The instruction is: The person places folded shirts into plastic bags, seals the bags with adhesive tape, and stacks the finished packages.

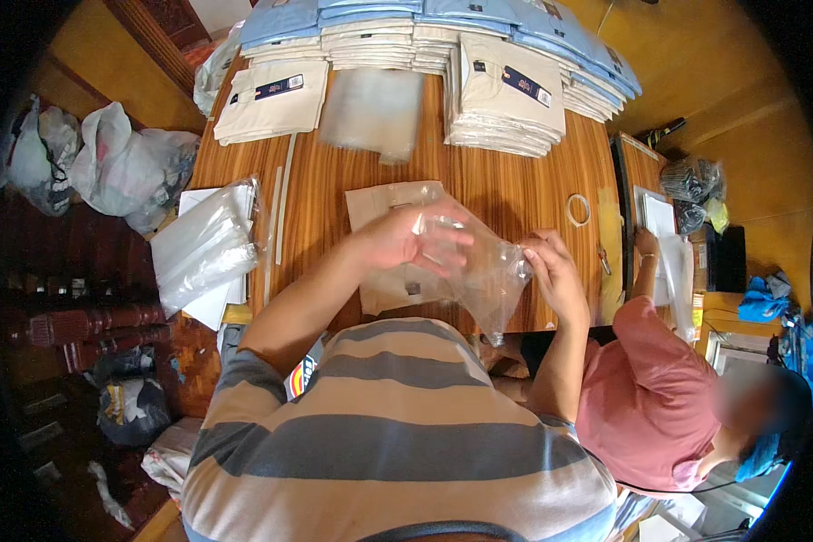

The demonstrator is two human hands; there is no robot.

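Note:
A clear plastic bag (488, 271) is spread at the near edge of the table, in front of my chest. My right hand (553, 274) pinches its right edge between thumb and fingers. My left hand (429, 239) is at the bag's other side with its fingers apart, and the film seems to lie over the fingers. Whether the hand is inside the bag I cannot tell. Under my left hand and the bag lies a flat tan folded piece (379, 200), apparently a garment, with a small dark label, partly covered by my forearm.
Bagged cream garments (506, 99) and blue ones (470, 11) are stacked along the far side. Clear bags (212, 248) lie at the left edge. A tape roll (578, 210) rests at right. A co-worker in a pink shirt (650, 388) sits at right, one hand on papers.

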